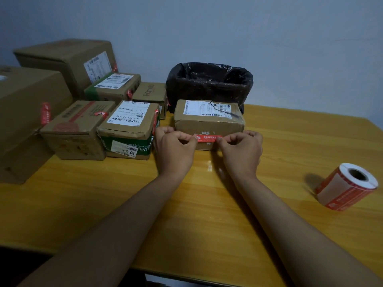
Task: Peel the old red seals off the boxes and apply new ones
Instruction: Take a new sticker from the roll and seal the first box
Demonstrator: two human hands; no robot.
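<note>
Both hands stretch a red seal across the front of a cardboard box.

The left hand (175, 147) and right hand (241, 149) each pinch one end of the red seal (208, 138) between curled fingers, holding it level against the near face of the box (209, 123), which sits on the wooden surface (124, 193). Directly behind the box stands a bin lined with a black bag (209, 83). Left of the box, several more boxes (128, 129) carry red seals. Well to the right of the box lies a roll of seals (348, 186) on its side.
</note>
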